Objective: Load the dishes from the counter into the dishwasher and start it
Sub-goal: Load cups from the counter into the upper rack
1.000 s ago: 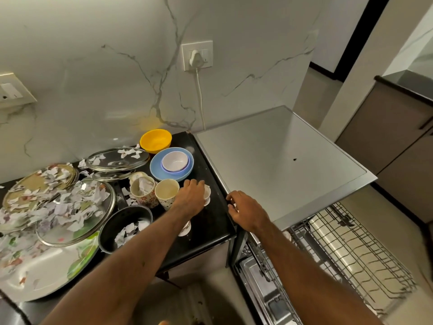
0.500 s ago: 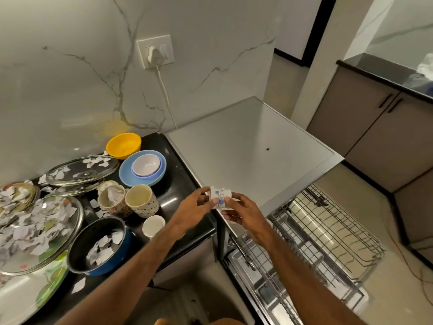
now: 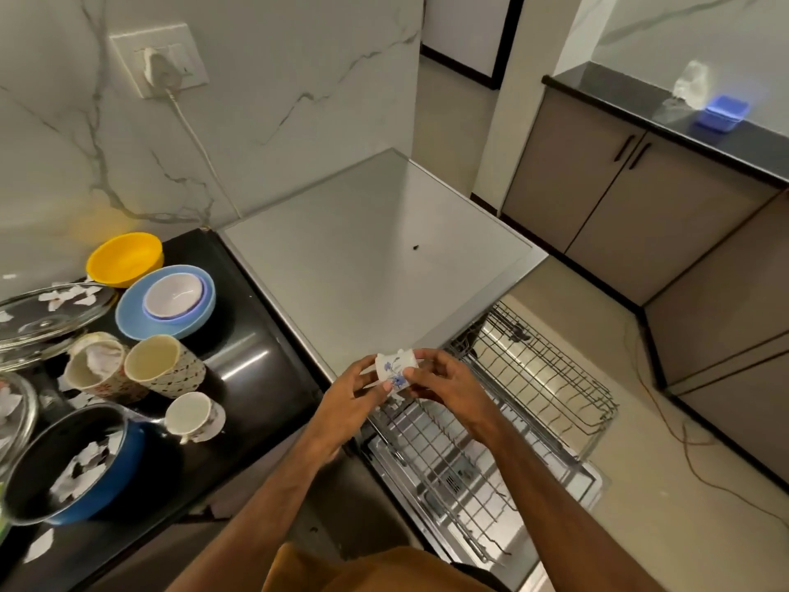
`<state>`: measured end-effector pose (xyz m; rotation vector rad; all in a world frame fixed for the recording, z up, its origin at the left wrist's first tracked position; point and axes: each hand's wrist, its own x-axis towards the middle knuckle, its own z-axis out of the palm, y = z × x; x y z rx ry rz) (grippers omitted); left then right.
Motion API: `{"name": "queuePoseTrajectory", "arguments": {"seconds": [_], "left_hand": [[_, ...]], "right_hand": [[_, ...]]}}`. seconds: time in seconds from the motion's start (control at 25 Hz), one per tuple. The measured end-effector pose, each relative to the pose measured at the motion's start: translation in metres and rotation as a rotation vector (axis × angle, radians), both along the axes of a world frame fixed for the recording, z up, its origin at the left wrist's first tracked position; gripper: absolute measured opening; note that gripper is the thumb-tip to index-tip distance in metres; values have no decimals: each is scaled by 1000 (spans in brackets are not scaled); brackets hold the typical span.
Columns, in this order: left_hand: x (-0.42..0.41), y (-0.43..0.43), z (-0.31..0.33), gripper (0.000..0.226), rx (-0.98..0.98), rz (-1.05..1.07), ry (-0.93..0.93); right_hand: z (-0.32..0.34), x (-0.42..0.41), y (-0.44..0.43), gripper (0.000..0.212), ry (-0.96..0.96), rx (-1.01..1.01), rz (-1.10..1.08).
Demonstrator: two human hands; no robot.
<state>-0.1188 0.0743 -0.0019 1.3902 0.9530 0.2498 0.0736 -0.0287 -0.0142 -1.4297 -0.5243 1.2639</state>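
Both hands hold a small white cup with blue flowers [image 3: 396, 369] over the near corner of the dishwasher's steel top [image 3: 367, 258]. My left hand [image 3: 354, 390] grips its left side and my right hand [image 3: 444, 382] its right side. Below them the dishwasher's wire racks [image 3: 533, 378] stand pulled out with no dishes in view. On the black counter [image 3: 256, 378] at left remain a white cup [image 3: 190, 416], two patterned mugs [image 3: 164, 365], a blue plate with a white bowl [image 3: 170, 301], a yellow bowl [image 3: 124, 258] and a dark pan [image 3: 68, 463].
Glass lids [image 3: 47, 309] strewn with paper scraps lie at the far left. A plug and cord [image 3: 164, 72] hang on the marble wall. Brown cabinets [image 3: 619, 198] stand to the right, with a blue box [image 3: 723, 111] on top. An orange cable [image 3: 691, 442] trails on the floor.
My left hand lifted the small cup off the counter and brought it right to the dishwasher's corner, where my right hand took hold too. The view swung right.
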Motion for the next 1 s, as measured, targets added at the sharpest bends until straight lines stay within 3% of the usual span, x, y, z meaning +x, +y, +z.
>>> {"name": "queuePoseTrajectory", "arguments": {"seconds": [0.4,0.64,1.0], "left_hand": [[79,-38,-41,62,38,-66,131],[124,-55,-68,66,116,-242,319],[178,-34,-141,37,277,-497,579]], "right_hand": [[-28,63,-45,50,-264,-78,14],[-63,99,-69,53,-383,-159,14],[-143,121,-47,55,-550,-313,75]]}}
